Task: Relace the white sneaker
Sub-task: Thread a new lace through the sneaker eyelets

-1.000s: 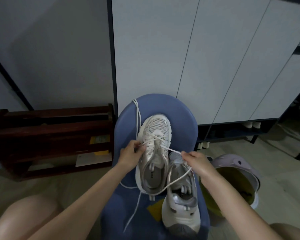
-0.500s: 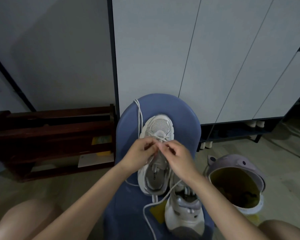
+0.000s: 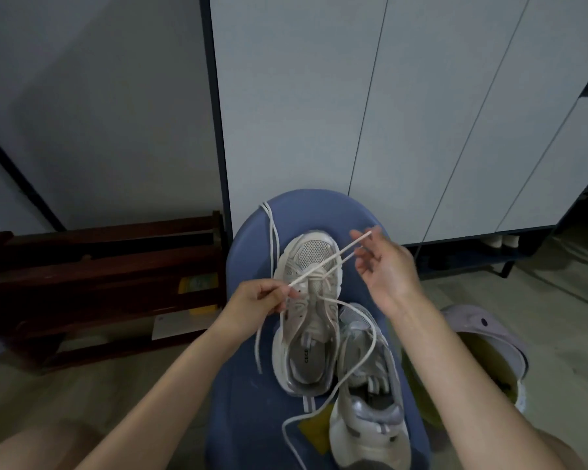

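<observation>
The white sneaker [image 3: 308, 320] lies on a blue seat [image 3: 248, 401], toe pointing away from me. My left hand [image 3: 255, 301] is at the shoe's left side and pinches the white lace [image 3: 323, 262] between thumb and fingertips. From there the lace runs taut, up and to the right, to my right hand [image 3: 386, 271], which is raised beside the toe and pinches the far end between thumb and forefinger, its other fingers spread. A second strand goes from the right hand's fingers down to the eyelets. A loose length loops over the shoe's opening and down the seat.
A second, greyer sneaker [image 3: 367, 398] lies against the white one's right heel. Another lace [image 3: 272, 228] lies on the seat's far left edge. A dark wooden rack [image 3: 92, 286] stands left, white cabinet doors [image 3: 353, 113] behind, a purple bin [image 3: 486, 337] right.
My hands were together over the laces; the right hand has moved up and right, drawing the lace taut. The left hand has shifted slightly left, still pinching the lace.
</observation>
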